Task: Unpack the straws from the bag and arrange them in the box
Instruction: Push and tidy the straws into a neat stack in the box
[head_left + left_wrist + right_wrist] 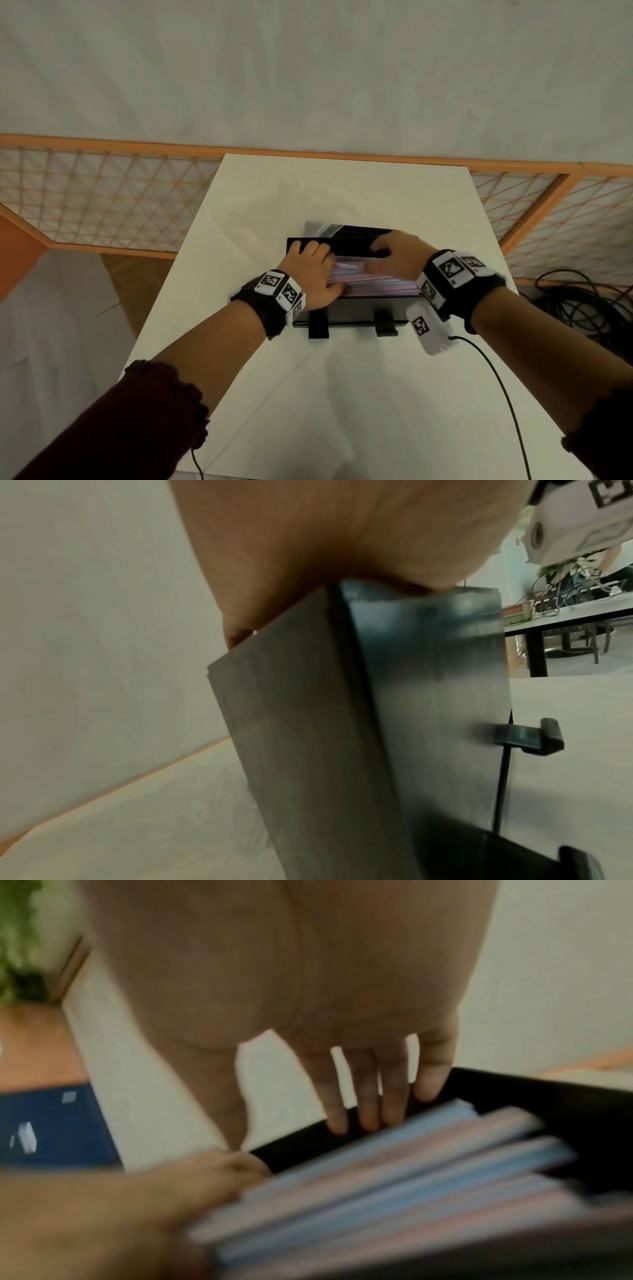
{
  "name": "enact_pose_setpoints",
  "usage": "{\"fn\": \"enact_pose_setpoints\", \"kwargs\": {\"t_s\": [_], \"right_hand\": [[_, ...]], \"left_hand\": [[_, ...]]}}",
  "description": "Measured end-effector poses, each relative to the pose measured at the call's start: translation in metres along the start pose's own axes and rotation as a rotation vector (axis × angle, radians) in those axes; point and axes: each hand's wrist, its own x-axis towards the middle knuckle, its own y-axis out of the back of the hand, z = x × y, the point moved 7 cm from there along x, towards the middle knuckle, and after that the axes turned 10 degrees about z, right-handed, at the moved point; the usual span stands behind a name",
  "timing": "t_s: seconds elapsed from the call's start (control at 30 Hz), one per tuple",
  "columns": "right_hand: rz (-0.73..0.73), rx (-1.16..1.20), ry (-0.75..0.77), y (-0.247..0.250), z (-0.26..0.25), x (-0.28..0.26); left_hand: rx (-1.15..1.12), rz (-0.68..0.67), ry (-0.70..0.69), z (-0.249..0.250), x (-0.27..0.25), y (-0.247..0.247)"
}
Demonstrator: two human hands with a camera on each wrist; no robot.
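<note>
A black box point(359, 308) stands on the white table point(308, 394), with pink and blue straws point(376, 284) lying lengthwise in it. My left hand point(315, 270) lies across the box's left end against the straw ends, its fingertips reaching the far rim. My right hand point(397, 257) hangs over the straws with its fingers on the far wall and its thumb stretched left. In the right wrist view the fingers point(366, 1110) point straight down behind the blurred straws point(394, 1177). The clear bag point(320, 228) lies behind the box. The left wrist view shows my palm point(325, 534) on the box corner point(308, 737).
Two black clips point(318, 329) stick out from the box's near wall. A white wrist device point(428, 329) trails a black cable across the table. An orange lattice railing point(102, 205) runs behind the table, and cables point(582, 308) lie on the floor to the right.
</note>
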Motion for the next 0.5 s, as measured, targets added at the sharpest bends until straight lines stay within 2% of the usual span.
{"fn": "enact_pose_setpoints", "kwargs": {"t_s": [0.07,0.1,0.17,0.23,0.33,0.37,0.43,0.5], "right_hand": [[0.142,0.321,-0.163,0.021,0.006,0.0],[0.15,0.567,-0.281,0.024,0.01,-0.003],[0.008,1.1,-0.54,0.014,0.012,-0.013],[-0.11,1.413,-0.752,0.001,0.014,-0.026],[-0.065,1.479,-0.844,-0.005,0.023,-0.027],[-0.019,1.458,-0.863,-0.007,0.025,-0.026],[0.043,1.326,-0.861,-0.002,0.02,-0.029],[0.072,1.253,-0.814,0.003,0.013,-0.026]], "left_hand": [[-0.026,-0.005,0.013,0.002,-0.002,0.0],[-0.037,-0.013,0.03,0.004,-0.003,0.0],[-0.047,-0.018,0.063,0.008,-0.007,0.004],[-0.069,0.002,0.075,0.011,-0.011,0.005],[-0.106,0.055,0.024,0.017,-0.014,0.009],[-0.105,0.082,0.003,0.018,-0.014,0.009],[-0.141,0.045,-0.021,0.02,-0.015,0.006],[-0.147,0.038,-0.022,0.02,-0.016,0.006]]}}
